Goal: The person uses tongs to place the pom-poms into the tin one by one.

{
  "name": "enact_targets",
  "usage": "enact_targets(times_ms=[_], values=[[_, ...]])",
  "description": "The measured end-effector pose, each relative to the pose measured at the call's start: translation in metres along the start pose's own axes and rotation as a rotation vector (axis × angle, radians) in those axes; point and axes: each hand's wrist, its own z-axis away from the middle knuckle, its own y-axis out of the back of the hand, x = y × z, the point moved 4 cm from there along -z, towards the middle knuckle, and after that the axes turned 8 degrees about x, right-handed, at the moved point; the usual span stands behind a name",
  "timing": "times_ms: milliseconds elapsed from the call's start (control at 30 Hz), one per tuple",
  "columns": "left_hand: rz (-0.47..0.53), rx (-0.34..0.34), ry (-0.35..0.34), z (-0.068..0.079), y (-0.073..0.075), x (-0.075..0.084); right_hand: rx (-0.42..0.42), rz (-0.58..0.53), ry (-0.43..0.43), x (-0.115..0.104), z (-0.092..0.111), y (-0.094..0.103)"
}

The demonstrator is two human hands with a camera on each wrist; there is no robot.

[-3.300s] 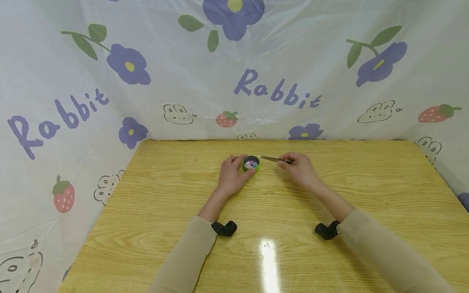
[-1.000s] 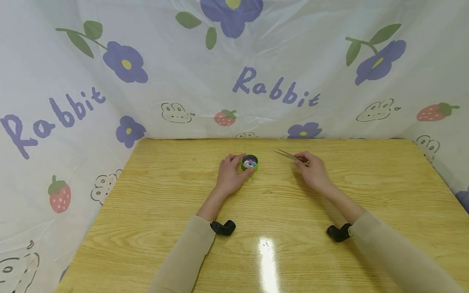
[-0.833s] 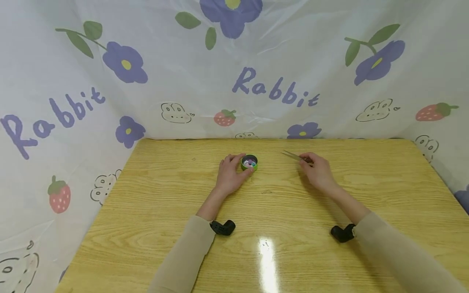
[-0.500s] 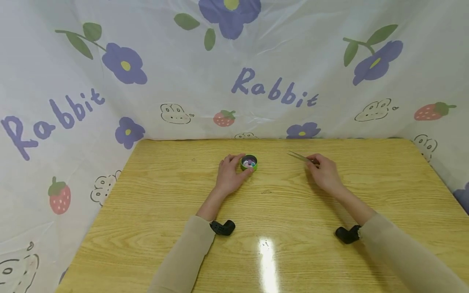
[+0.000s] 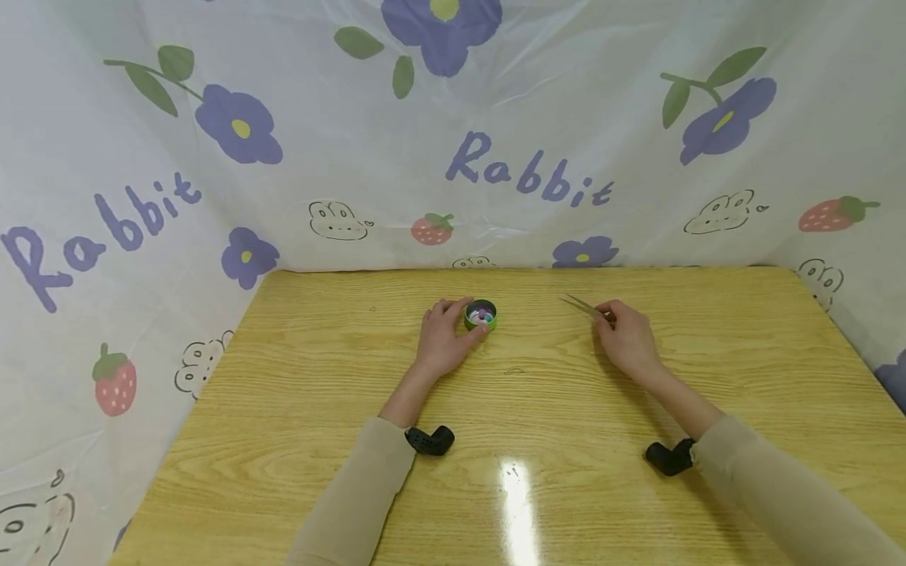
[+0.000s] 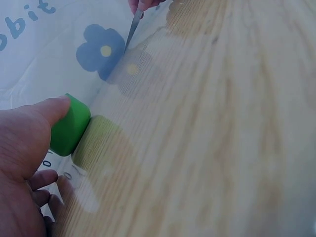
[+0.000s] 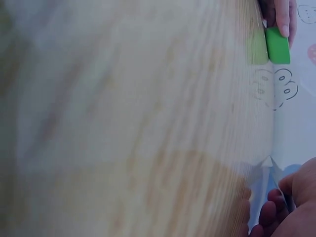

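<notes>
My left hand (image 5: 442, 342) grips a small round green container (image 5: 494, 324) by its sides, thumb in front and fingers behind. The container stands upright on the table; small purple, teal and whitish pieces show inside. In the left wrist view my thumb presses on the container's green wall (image 6: 71, 131). To the right, my right hand (image 5: 630, 342) pinches metal tweezers (image 5: 587, 307) between thumb and fingers. Their two tips look slightly apart and point left, short of the container, with nothing visible between them. How high the tips are over the table is hard to tell.
Both hands work near the back edge of a wood-grain table (image 5: 340, 472). Behind and to the left hangs a white cloth (image 5: 382, 141) printed with flowers, rabbits and strawberries. A black wrist device (image 5: 432, 440) sits at the left cuff, another black device (image 5: 668, 457) at the right.
My right hand has moved right with the tweezers, away from the container's rim; in the last half second it barely shifts. My left hand stays on the container.
</notes>
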Motion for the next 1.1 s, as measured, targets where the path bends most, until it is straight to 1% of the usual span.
enact_targets(times_ms=[100, 233, 433, 600, 733, 1100], values=[[0.0, 0.001, 0.001, 0.0, 0.0, 0.0, -0.011, 0.015, 0.011, -0.001, 0.003, 0.0], [0.003, 0.004, 0.003, 0.001, 0.002, 0.001, -0.038, 0.063, 0.038, -0.003, 0.006, 0.0], [0.003, 0.004, 0.008, 0.0, 0.001, -0.001, -0.071, 0.194, 0.05, -0.003, 0.005, 0.003], [0.006, -0.012, 0.001, -0.001, -0.001, 0.0, -0.082, 0.26, 0.046, 0.002, 0.007, 0.01], [0.01, -0.008, 0.009, -0.001, -0.002, -0.001, -0.086, 0.276, 0.064, 0.003, 0.008, 0.01], [0.008, -0.01, 0.025, -0.002, -0.002, -0.003, -0.068, 0.265, 0.107, 0.004, 0.008, 0.009]])
